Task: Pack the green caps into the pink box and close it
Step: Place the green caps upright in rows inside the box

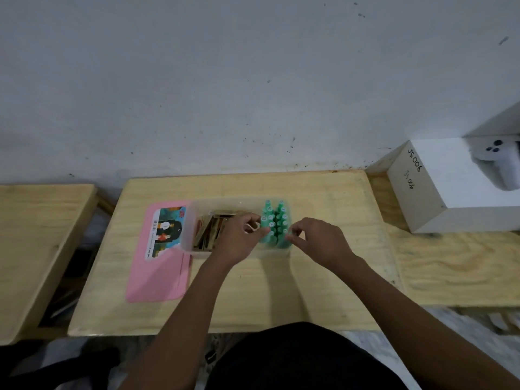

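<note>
A translucent box (194, 209) stands open on the middle wooden table. Its pink lid (157, 271), with a picture label, lies flat to its left. Several green caps (275, 218) stand in two rows in the right part of the box. Brown card-like pieces (208, 232) fill the left part. My left hand (239, 237) is over the box, fingers pinched against the left row of caps. My right hand (315, 237) pinches at the lower right end of the rows. Whether either hand holds a cap is not clear.
A white carton (439, 198) marked "JS 006" sits on the table to the right, with a white device (501, 164) on top. Another wooden table (39, 235) stands at the left across a gap. A grey wall (253, 80) runs right behind the tables.
</note>
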Available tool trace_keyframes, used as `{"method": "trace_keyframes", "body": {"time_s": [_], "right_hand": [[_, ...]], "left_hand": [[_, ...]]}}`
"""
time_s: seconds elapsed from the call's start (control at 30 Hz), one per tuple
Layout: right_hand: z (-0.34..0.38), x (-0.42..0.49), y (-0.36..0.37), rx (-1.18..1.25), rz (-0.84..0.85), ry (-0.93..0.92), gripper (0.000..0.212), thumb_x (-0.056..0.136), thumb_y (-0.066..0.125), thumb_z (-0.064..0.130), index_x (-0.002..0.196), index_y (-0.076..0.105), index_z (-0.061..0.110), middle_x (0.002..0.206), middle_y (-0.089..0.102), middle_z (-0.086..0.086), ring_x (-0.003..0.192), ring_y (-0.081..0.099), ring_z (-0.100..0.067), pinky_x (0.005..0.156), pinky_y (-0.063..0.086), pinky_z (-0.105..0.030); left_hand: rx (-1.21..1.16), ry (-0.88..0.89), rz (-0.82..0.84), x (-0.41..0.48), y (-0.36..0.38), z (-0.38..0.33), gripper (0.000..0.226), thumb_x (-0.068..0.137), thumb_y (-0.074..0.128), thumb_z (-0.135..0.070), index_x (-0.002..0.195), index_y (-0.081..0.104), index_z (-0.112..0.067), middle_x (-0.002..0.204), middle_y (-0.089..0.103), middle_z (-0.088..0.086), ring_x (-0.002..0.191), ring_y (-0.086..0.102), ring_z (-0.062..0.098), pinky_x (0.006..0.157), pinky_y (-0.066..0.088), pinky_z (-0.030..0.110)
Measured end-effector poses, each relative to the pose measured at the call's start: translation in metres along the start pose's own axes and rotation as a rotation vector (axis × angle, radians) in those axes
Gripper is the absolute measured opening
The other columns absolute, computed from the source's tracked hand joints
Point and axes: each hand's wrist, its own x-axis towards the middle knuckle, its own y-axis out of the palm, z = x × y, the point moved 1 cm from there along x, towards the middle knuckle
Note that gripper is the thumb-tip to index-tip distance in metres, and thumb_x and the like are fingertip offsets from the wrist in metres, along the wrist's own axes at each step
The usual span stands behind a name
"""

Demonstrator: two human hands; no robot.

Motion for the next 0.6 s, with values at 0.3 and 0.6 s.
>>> {"method": "trace_keyframes", "body": {"time_s": [0.3, 0.6], "right_hand": [[0.014, 0.011, 0.027, -0.245, 0.007, -0.013, 0.025, 0.091, 0.054, 0.044, 0.093, 0.069, 0.023, 0.096, 0.066, 0.002, 0.092, 0.06, -0.02, 0.061, 0.038, -0.029], [0.015, 0.013, 0.034, -0.222, -0.044, 0.103, 0.03, 0.086, 0.061, 0.047, 0.096, 0.072, 0.021, 0.097, 0.066, 0.002, 0.097, 0.057, -0.019, 0.065, 0.042, -0.031]], "left_hand": [[0.111, -0.009, -0.023, 0.0, 0.016, 0.015, 0.026, 0.08, 0.072, -0.024, 0.103, 0.067, -0.013, 0.069, 0.053, -0.005, 0.06, 0.044, 0.001, 0.053, 0.034, 0.006], [0.21, -0.077, 0.017, 0.004, 0.032, 0.023, 0.026, 0.079, 0.071, -0.026, 0.102, 0.068, -0.012, 0.075, 0.065, 0.002, 0.069, 0.059, 0.016, 0.066, 0.048, 0.03]]}}
